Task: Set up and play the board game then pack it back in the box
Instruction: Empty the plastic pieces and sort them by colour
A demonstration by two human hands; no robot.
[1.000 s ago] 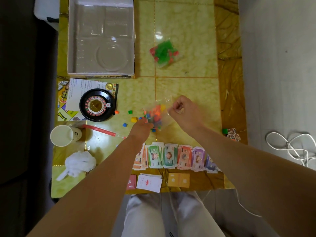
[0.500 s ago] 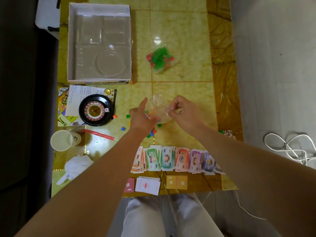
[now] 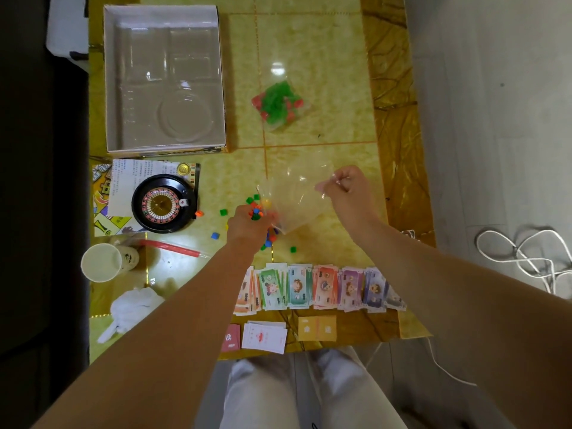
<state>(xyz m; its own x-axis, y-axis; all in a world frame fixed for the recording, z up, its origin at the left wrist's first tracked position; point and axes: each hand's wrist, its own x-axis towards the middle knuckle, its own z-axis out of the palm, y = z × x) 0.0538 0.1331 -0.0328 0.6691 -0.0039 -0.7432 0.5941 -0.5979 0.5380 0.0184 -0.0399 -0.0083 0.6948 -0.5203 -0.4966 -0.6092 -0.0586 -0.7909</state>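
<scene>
My right hand pinches the top edge of a clear plastic bag, which hangs open and looks nearly empty above the table. My left hand is curled at the bag's left corner around a small cluster of coloured game pieces. More little cubes in green, blue, red and orange lie scattered on the yellow table around and under that hand. The open game box with its clear insert stands at the far left. A roulette wheel sits on the folded board.
A second bag of green and red pieces lies beyond my hands. Play money lies in a row near the front edge, card stacks below it. At left are a paper cup, crumpled tissue and a red stick.
The bag was full of coloured pieces a second ago; now it is nearly empty and pieces lie spilled on the table. My right hand has lifted the bag's edge up and right.
</scene>
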